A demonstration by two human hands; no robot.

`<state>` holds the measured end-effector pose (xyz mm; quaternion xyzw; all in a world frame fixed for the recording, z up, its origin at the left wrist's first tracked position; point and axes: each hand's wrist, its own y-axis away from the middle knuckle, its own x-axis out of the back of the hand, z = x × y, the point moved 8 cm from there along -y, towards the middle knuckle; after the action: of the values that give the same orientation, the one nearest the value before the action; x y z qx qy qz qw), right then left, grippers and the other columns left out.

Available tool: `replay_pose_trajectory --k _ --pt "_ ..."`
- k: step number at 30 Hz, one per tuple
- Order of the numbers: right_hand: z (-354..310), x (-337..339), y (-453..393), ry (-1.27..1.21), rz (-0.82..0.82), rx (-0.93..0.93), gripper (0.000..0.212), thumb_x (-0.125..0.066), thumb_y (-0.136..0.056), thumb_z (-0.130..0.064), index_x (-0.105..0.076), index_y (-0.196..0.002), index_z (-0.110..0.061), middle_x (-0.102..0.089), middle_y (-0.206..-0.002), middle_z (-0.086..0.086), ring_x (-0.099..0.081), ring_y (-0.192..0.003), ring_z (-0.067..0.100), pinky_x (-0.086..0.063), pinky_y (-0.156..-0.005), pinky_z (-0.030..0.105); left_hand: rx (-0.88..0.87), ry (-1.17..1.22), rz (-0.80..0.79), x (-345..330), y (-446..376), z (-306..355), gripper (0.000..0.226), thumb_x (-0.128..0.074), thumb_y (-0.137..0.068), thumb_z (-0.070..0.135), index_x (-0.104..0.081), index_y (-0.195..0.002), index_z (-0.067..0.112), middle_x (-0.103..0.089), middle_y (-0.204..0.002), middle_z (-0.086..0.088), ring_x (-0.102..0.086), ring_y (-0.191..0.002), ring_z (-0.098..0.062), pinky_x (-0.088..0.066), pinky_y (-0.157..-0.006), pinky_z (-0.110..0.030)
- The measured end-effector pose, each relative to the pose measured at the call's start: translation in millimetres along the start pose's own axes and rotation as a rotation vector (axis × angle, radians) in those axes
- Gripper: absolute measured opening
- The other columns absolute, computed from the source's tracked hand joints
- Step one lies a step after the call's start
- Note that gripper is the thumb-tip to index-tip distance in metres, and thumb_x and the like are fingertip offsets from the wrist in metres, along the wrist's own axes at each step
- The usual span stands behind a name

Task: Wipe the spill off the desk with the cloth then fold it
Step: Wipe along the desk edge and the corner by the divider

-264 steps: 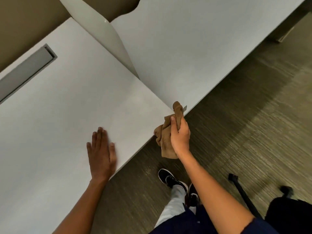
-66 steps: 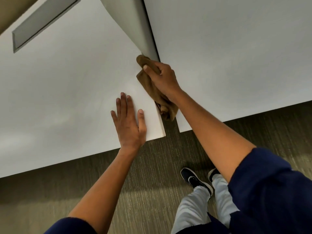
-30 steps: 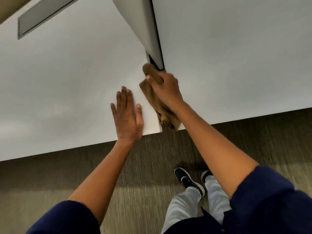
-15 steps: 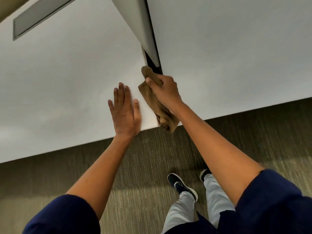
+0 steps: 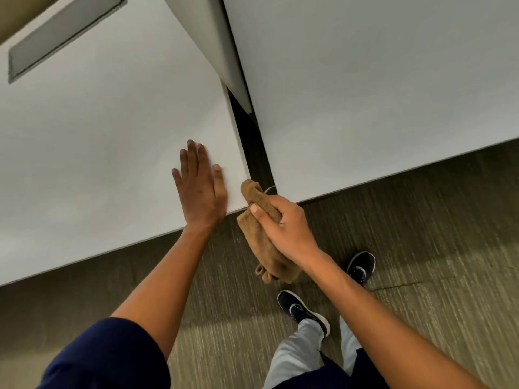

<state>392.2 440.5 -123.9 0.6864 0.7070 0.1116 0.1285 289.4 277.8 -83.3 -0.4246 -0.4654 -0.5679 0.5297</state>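
Observation:
A bunched brown cloth (image 5: 259, 242) hangs in my right hand (image 5: 286, 228), which grips it just off the near corner of the white desk (image 5: 98, 141). Its top end sits at the mouth of the gap between the two desks; the rest dangles over the floor. My left hand (image 5: 200, 183) lies flat, palm down, fingers apart, on the desk close to that corner. I see no spill on the desk surface.
A second white desk (image 5: 379, 94) stands to the right across a narrow dark gap (image 5: 252, 153). A grey divider panel (image 5: 213, 37) rises between them. A grey cable hatch (image 5: 61, 32) sits at the far left. My feet (image 5: 306, 313) are on carpet below.
My right hand has drawn the cloth back along the desk's right edge, from by the divider to off the near corner. My left hand has stayed flat on the desk.

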Motion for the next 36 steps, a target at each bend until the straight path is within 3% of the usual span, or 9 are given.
replay_pose_trajectory --k 5,11,17,24,27,29,32,36 --pt "4 -5 22 -0.03 0.046 0.032 0.029 -0.057 -0.096 -0.043 -0.067 -0.117 -0.026 -0.066 -0.106 -0.014 -0.062 -0.1 -0.001 -0.055 -0.088 0.027 0.001 0.004 0.005 -1 0 -2 0.063 -0.014 -0.102 0.042 -0.003 -0.159 0.019 0.005 -0.167 0.002 0.008 -0.154 -0.016 0.003 -0.125 -0.048" --pt "-1 -9 21 -0.033 0.157 0.032 0.039 -0.057 -0.096 -0.04 -0.062 -0.129 -0.021 -0.065 -0.122 -0.01 -0.058 -0.115 0.0 -0.05 -0.1 0.03 0.002 0.02 0.014 0 0 -2 0.063 -0.015 -0.101 0.042 -0.004 -0.159 0.02 0.004 -0.167 0.003 0.008 -0.154 -0.015 0.002 -0.125 -0.048" --pt "-5 -2 2 0.012 0.115 0.024 0.037 -0.058 -0.095 -0.041 -0.063 -0.127 -0.023 -0.066 -0.121 -0.009 -0.059 -0.113 0.0 -0.051 -0.1 0.034 0.005 0.034 0.018 -1 0 -2 0.063 -0.016 -0.101 0.042 -0.007 -0.159 0.019 0.003 -0.167 0.003 0.008 -0.154 -0.014 0.001 -0.125 -0.048" --pt "-13 1 -5 0.069 0.128 0.075 0.04 -0.057 -0.094 -0.044 -0.063 -0.126 -0.021 -0.067 -0.118 -0.009 -0.06 -0.111 -0.003 -0.051 -0.097 0.022 0.007 0.026 0.023 0 0 0 0.064 -0.015 -0.1 0.042 -0.008 -0.159 0.017 0.001 -0.168 0.001 0.006 -0.154 -0.015 0.0 -0.125 -0.048" --pt "-21 4 -10 0.092 0.147 0.101 0.036 -0.058 -0.096 -0.038 -0.064 -0.125 -0.018 -0.068 -0.117 -0.006 -0.061 -0.109 0.001 -0.051 -0.097 0.025 0.009 0.021 0.027 0 1 1 0.062 -0.018 -0.102 0.039 -0.008 -0.159 0.017 0.0 -0.168 0.0 0.005 -0.154 -0.016 -0.001 -0.125 -0.049" --pt "-33 4 -29 0.096 0.136 0.085 0.032 -0.057 -0.097 -0.036 -0.064 -0.124 -0.02 -0.068 -0.115 -0.006 -0.062 -0.106 0.002 -0.052 -0.095 0.028 0.013 0.027 0.032 1 1 2 0.061 -0.02 -0.102 0.037 -0.01 -0.159 0.016 -0.001 -0.168 0.0 0.005 -0.154 -0.015 -0.001 -0.124 -0.049" --pt "-59 5 -89 0.179 0.099 0.052 0.035 -0.055 -0.098 -0.04 -0.062 -0.127 -0.022 -0.069 -0.111 -0.003 -0.062 -0.099 0.006 -0.05 -0.088 0.02 0.019 0.032 0.034 3 2 3 0.061 -0.021 -0.102 0.037 -0.011 -0.159 0.016 -0.001 -0.168 0.0 0.005 -0.154 -0.015 -0.001 -0.124 -0.049" --pt "-91 7 -166 0.229 0.102 0.076 0.037 -0.054 -0.098 -0.042 -0.064 -0.126 -0.021 -0.07 -0.114 0.003 -0.064 -0.106 0.018 -0.05 -0.096 0.032 0.009 0.028 0.021 2 1 2 0.062 -0.018 -0.102 0.04 -0.009 -0.159 0.016 0.0 -0.168 -0.001 0.005 -0.154 -0.015 -0.001 -0.124 -0.05"
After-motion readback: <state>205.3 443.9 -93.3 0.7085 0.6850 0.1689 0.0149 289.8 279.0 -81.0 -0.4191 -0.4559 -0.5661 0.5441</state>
